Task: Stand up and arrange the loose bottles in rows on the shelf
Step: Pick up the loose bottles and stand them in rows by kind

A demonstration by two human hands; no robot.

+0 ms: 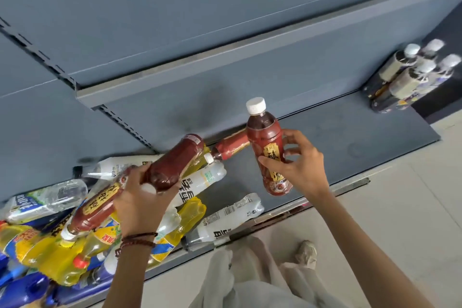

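Note:
My right hand grips a dark red tea bottle with a white cap, held upright above the grey shelf. My left hand holds a second dark red bottle tilted with its base pointing up and away, over a heap of loose bottles. In that heap lie another red tea bottle, yellow bottles, white-labelled clear bottles and blue ones. One more red bottle lies on its side at the back of the shelf.
Several dark bottles with white caps stand in rows at the shelf's far right end. An upper grey shelf overhangs the back panel. Below are a pale tiled floor, my light trousers and a shoe.

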